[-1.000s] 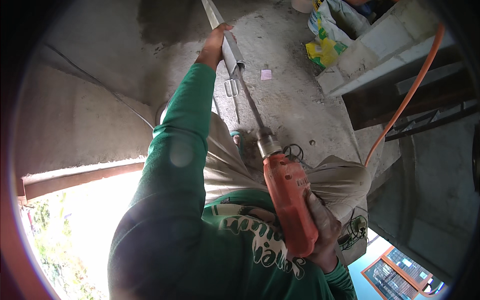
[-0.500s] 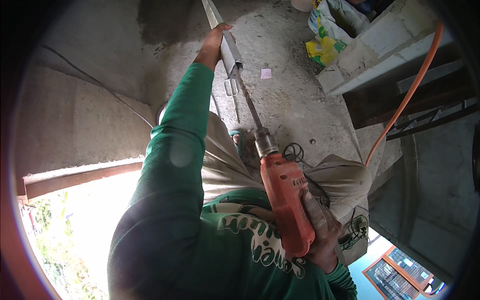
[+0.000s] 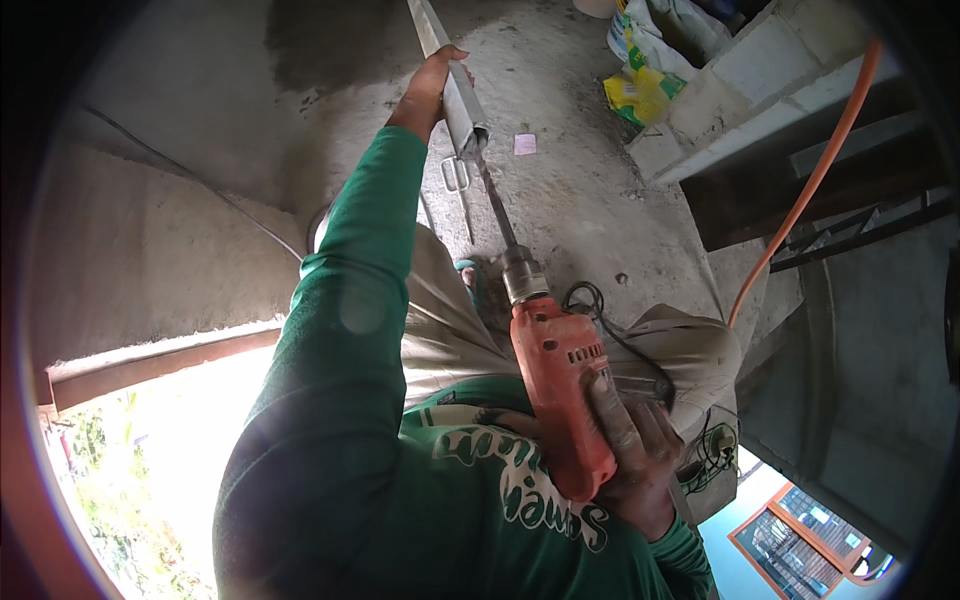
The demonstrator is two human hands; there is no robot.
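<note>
My left hand (image 3: 428, 88) is stretched far out and wrapped round a long, pale metal channel (image 3: 462, 112), close to its near end. My right hand (image 3: 634, 448) grips the body of a red power drill (image 3: 563, 385), held against my chest and pointing away from me. A long drill bit (image 3: 493, 200) runs from the metal chuck (image 3: 523, 272) to the channel's open near end. Its tip meets that end; whether it is inside the channel I cannot tell. The drill's trigger is hidden by my right hand.
On the concrete floor lie a thin metal rod with a looped end (image 3: 456, 178) and a small pink paper (image 3: 525, 144). Concrete blocks (image 3: 720, 100) and sacks (image 3: 640, 92) stand at the far right. An orange hose (image 3: 815, 190) hangs on the right; dark cord (image 3: 590, 292) loops beside the drill.
The drill has shifted slightly left and away from me, its bit tip now nearer the channel's end. My left hand keeps its grip on the channel.
</note>
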